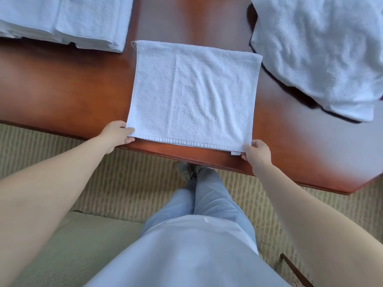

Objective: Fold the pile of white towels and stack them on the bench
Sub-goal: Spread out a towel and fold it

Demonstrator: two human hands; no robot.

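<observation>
Item one, far left: stack of folded towels, edges squared, on the bench. I count this as the finished share; how many it holds I cannot tell.

Item two: my left hand, pinching the near left corner of the towel between thumb and fingers.

Item three, centre: that towel, lying flat near the bench's front edge, seemingly doubled once, since two hems show along the near side. By my judgement it needs further folds before joining the stack.

Item four: my right hand, pinching the near right corner, beside the small label.

Item five, far right: pile, rumpled and unfolded, still to be worked through.
</observation>
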